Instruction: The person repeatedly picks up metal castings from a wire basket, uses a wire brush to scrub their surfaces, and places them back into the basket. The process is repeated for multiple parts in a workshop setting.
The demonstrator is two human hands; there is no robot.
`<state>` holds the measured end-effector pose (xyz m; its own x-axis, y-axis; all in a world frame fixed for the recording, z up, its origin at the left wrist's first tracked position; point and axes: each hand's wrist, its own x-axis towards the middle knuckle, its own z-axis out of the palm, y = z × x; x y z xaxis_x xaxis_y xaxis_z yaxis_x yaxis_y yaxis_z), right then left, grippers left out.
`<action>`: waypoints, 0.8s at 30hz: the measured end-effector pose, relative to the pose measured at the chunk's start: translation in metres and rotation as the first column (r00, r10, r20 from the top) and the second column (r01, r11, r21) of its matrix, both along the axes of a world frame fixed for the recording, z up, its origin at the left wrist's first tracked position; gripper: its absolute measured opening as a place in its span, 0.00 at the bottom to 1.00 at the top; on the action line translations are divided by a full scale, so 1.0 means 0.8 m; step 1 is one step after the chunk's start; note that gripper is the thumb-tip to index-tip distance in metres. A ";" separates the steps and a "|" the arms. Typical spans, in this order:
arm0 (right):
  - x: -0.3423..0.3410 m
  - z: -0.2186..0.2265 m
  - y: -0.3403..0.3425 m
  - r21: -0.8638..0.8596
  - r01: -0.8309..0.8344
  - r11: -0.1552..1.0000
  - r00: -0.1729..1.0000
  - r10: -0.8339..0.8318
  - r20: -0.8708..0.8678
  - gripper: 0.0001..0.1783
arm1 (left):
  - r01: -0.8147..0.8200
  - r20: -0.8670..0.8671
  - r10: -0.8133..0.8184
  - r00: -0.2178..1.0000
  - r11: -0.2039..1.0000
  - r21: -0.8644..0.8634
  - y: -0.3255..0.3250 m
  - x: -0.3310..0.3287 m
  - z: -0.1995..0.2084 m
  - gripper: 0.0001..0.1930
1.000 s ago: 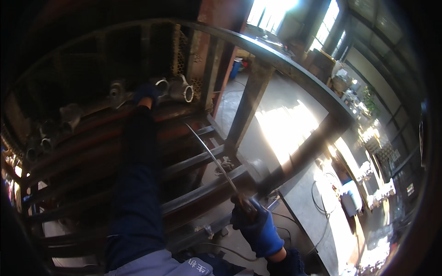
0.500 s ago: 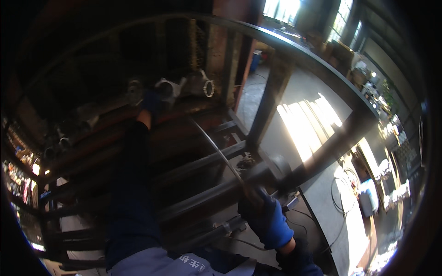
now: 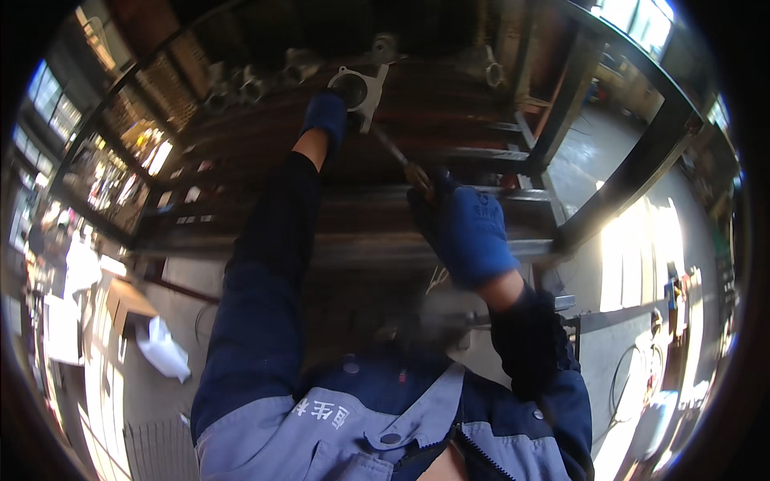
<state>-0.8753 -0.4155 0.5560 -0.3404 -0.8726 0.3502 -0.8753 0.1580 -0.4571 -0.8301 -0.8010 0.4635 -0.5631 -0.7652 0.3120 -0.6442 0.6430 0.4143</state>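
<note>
A pale metal casting [image 3: 372,90] with a large round opening and flat arms stands out at the far middle. My left hand [image 3: 325,116], in a dark blue glove, is closed on its left side; the fingers are partly hidden. In my right hand [image 3: 469,232], gloved in blue, is a long thin metal tool [image 3: 391,149] with a brownish handle. It slants up and left, and its far end reaches the casting's lower edge; whether they touch I cannot tell. Blur hides the tool's exact kind.
More castings [image 3: 298,66] lie along the dark back of the metal rack, including one [image 3: 491,68] at the right. Slatted bars [image 3: 481,152] form the rack's deck, and a thick post [image 3: 634,208] rises at its right. A cardboard box [image 3: 128,305] stands at lower left.
My left hand now holds the casting up, away from the others at the back. The right hand has moved up and the tool's end is now at the casting. My view has swung left.
</note>
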 end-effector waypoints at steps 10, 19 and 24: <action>0.060 -0.020 0.130 -0.179 -0.322 0.930 0.898 0.360 0.253 0.25 | 0.192 -0.880 0.394 0.266 0.873 0.449 0.217 0.278 0.047 0.14; 0.084 -0.021 0.122 -0.074 -0.758 0.648 0.484 0.635 0.601 0.18 | 0.075 -0.827 0.497 0.263 0.844 0.531 0.407 0.529 -0.025 0.21; 0.132 -0.073 0.118 -0.171 -0.797 0.580 0.582 0.812 0.043 0.30 | 0.286 -0.861 0.509 0.015 0.823 0.491 0.478 0.608 -0.087 0.26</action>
<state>-0.7701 -0.3211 0.4976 0.4395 -0.7595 0.4796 -0.5602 -0.6491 -0.5147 -0.3435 -0.4189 0.3937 0.0715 -0.9952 0.0675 0.5712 0.0963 0.8151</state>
